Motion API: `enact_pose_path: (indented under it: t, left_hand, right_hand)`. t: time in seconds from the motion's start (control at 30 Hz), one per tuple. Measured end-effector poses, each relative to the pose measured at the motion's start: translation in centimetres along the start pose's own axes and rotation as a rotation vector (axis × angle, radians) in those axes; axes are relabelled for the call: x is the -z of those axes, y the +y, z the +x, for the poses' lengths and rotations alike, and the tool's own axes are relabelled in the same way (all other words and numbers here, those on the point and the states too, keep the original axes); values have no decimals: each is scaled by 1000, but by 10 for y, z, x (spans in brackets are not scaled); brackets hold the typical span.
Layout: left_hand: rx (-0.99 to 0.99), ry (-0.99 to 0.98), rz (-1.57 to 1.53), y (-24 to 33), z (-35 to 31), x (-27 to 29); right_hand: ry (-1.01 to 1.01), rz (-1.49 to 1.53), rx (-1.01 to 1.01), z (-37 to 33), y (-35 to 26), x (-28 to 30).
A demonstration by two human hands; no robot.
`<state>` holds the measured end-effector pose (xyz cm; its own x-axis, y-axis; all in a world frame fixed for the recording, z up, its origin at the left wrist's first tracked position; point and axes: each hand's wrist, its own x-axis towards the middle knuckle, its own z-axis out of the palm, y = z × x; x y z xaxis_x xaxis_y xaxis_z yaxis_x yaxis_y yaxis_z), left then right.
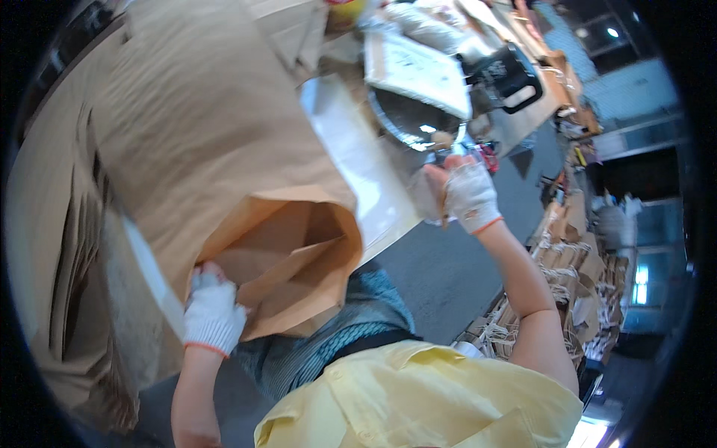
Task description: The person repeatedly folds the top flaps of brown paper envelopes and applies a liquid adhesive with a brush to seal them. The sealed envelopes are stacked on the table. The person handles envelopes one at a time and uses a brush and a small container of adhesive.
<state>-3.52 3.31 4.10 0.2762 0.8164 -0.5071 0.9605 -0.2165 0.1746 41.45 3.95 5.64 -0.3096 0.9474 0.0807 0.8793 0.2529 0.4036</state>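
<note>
A large brown paper bag (pixel 216 127) lies on the table, its mouth gaping toward me with a folded paper layer visible inside. My left hand (pixel 213 310), in a white knit fingerless glove, is closed on the left edge of that mouth. Out to the right, my right hand (pixel 472 196) wears a similar glove and has its fingers curled around something pale that I cannot make out. Just beyond it sits a round shiny metal pan (pixel 414 123), with a white rectangular pad (pixel 414 71) over its far part.
Stacked brown paper bags (pixel 75 276) fill the left side. A white sheet (pixel 358 164) lies beside the open bag. Past the pan is a black box-like object with a handle (pixel 508 78). Bundles of tied paper bags (pixel 560 291) stand on the right, beyond the grey floor (pixel 441 276).
</note>
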Motion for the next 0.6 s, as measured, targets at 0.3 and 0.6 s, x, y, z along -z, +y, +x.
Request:
enact_pose_path:
  t: [0.3,0.6]
  left_hand:
    - [-93,153,38,15,2,6]
    - [-135,217,-151,16,-16,4]
  right_hand:
    - [180,982,-630,56,40,29]
    - [181,1514,-786,58,39,-42]
